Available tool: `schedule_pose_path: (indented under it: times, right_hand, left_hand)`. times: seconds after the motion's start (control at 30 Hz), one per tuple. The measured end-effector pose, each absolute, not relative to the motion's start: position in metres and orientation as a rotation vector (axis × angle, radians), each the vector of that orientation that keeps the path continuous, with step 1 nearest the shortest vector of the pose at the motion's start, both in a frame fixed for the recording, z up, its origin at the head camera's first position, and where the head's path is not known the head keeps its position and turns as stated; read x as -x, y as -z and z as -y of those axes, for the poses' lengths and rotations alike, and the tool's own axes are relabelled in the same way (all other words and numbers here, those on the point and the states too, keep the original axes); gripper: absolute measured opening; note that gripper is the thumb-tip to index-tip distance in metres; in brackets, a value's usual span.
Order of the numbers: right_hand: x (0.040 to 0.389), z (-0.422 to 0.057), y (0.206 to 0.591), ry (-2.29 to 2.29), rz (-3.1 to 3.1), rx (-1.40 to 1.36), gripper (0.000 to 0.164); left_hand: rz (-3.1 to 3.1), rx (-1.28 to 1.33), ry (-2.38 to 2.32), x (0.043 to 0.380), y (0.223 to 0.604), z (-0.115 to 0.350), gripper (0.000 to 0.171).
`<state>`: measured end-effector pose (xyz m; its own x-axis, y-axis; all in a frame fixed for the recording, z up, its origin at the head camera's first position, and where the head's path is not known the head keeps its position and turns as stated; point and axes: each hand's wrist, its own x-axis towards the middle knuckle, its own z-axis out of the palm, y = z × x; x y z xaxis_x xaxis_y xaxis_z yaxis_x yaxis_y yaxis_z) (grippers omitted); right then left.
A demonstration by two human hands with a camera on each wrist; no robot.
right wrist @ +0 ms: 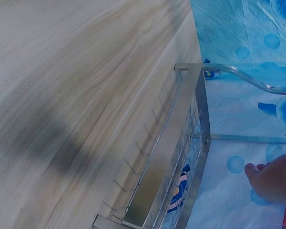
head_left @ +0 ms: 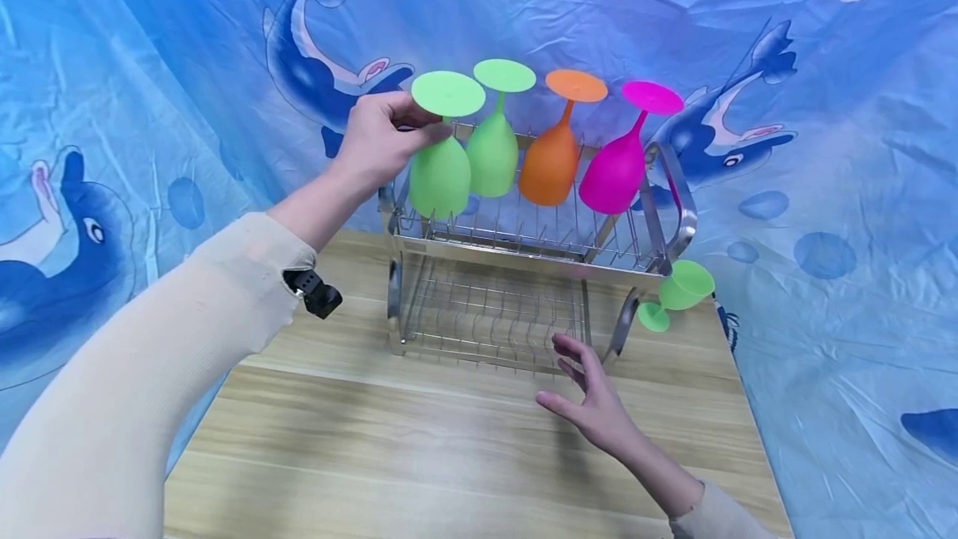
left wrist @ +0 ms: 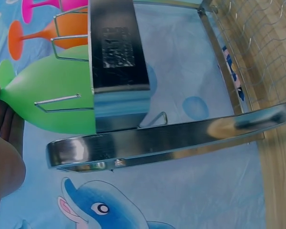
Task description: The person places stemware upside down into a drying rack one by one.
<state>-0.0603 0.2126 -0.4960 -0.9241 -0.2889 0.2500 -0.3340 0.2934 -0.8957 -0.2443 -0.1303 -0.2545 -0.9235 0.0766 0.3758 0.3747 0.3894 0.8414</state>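
My left hand (head_left: 385, 140) pinches the stem of a light green goblet (head_left: 440, 181), just below its round foot. That goblet is upside down, bowl lowered among the wires at the left end of the metal dish rack's (head_left: 524, 259) upper tier. To its right, a second green goblet (head_left: 492, 158), an orange goblet (head_left: 550, 171) and a magenta goblet (head_left: 614, 177) also stand inverted, the last two leaning. In front of the lower tier hovers my right hand (head_left: 599, 410), fingers spread and holding nothing. The left wrist view shows the green bowl (left wrist: 47, 90) behind the wire prongs.
Another green goblet (head_left: 684, 285) is at the rack's right side, tilted, foot low. The lower wire tier (head_left: 486, 314) sits close over the wooden table (head_left: 359, 456). A blue curtain with dolphins (head_left: 838, 148) hangs behind and at both sides.
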Motion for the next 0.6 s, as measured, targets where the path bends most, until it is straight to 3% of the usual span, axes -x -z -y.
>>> schedule_pose_path:
  times: [0.6]
  right_hand:
    - [0.059,-0.211,0.497,-1.798,2.490,-0.588,0.080]
  left_hand:
    - [2.422,0.425,1.511,0.247,0.266,0.137,0.027]
